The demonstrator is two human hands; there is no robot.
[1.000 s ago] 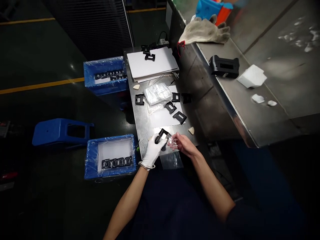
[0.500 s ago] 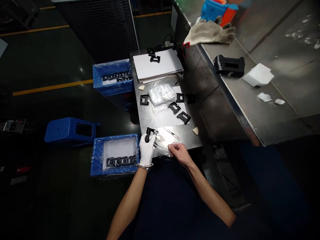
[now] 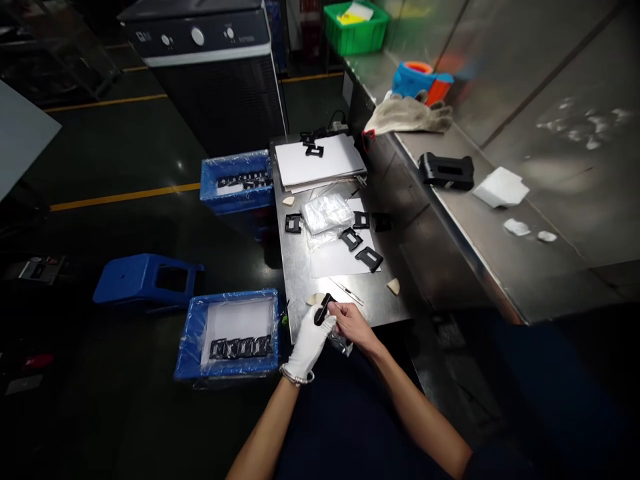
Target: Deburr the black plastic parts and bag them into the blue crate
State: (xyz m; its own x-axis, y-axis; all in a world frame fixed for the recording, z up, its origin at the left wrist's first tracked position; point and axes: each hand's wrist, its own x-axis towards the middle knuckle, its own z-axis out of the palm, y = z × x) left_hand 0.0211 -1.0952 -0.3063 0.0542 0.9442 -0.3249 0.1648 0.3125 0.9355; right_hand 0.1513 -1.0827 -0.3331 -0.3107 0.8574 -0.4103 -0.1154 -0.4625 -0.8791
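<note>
My left hand (image 3: 310, 339), in a white glove, is closed around a black plastic part (image 3: 324, 311) at the front edge of the metal table (image 3: 300, 263). My bare right hand (image 3: 356, 327) pinches a clear plastic bag (image 3: 342, 344) close against the part. The bag's crumpled end hangs below the fingers, and how far it covers the part is hidden. Tweezers (image 3: 347, 291) lie just beyond my hands. Further back rests a stack of clear bags (image 3: 327, 212), with several loose black parts (image 3: 369, 259) around it.
Left of the table stand two lined blue bins (image 3: 185, 343) (image 3: 210, 200) holding black parts, and a blue stool (image 3: 145, 279). White sheets (image 3: 320, 162) are stacked at the back. A raised metal ledge (image 3: 465, 233) on the right carries a work glove (image 3: 407, 115) and a black block (image 3: 446, 171).
My hands have come together: the right hand moved left to the part, and the bag stretched between them is now bunched below. The part has turned in my left hand. The view has tilted up.
</note>
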